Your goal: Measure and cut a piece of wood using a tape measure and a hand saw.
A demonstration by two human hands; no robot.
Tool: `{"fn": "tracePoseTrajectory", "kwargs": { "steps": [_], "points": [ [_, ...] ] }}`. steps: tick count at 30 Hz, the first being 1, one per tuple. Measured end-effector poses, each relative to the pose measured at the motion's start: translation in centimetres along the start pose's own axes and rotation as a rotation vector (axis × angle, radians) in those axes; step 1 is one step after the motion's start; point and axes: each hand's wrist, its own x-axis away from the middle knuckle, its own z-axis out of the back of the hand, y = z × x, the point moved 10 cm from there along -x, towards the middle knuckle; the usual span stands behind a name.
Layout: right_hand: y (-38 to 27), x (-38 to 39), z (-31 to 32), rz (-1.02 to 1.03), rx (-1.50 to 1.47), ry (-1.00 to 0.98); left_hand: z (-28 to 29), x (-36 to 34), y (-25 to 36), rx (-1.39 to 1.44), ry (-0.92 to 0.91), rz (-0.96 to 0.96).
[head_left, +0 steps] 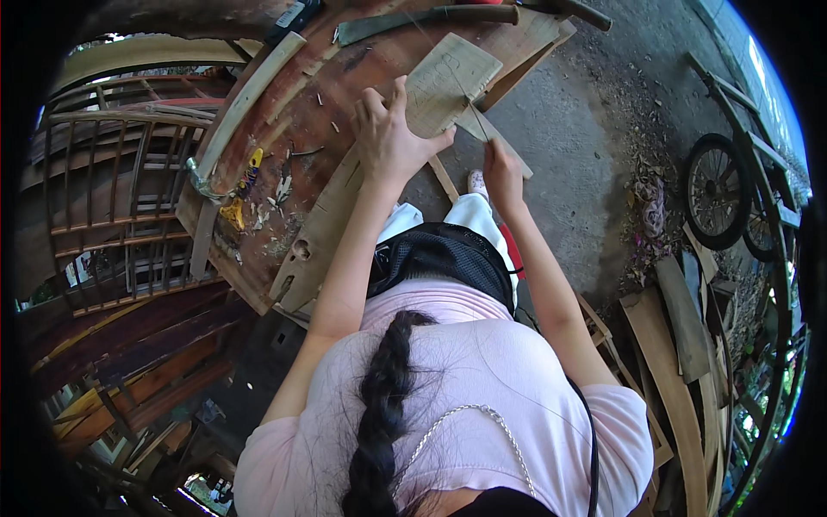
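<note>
A pale wooden board [448, 73] with pencil marks lies at the far edge of the worktable. My left hand [388, 129] rests against its near left side, fingers bent and apart, thumb stretched along the near edge. Beyond the board's near right corner, my right hand [502, 175] is closed round a thin dark tool [479, 123]. That tool shows only as a narrow line crossing the board, so its kind is unclear. A narrow piece of wood [508, 153] sticks out under it, beside my right hand.
The worktable [332, 108] carries a machete [388, 28], a curved wooden strip [250, 103], a yellow-handled tool [250, 172] and wood chips. Slatted wooden frames [129, 198] stand at left. At right are a wheeled frame [717, 189] and leaning planks [668, 370].
</note>
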Motion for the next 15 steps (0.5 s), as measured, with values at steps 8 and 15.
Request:
{"fn": "tracePoseTrajectory", "kwargs": {
  "steps": [8,15],
  "points": [
    [-0.9,-1.2,1.2,0.017,0.047,-0.072,0.5,0.0,0.2,-0.018,0.015,0.004],
    [4.9,5.2,0.8,-0.075,0.03,-0.134,0.3,-0.2,-1.2,0.004,-0.011,0.031]
  ]
}}
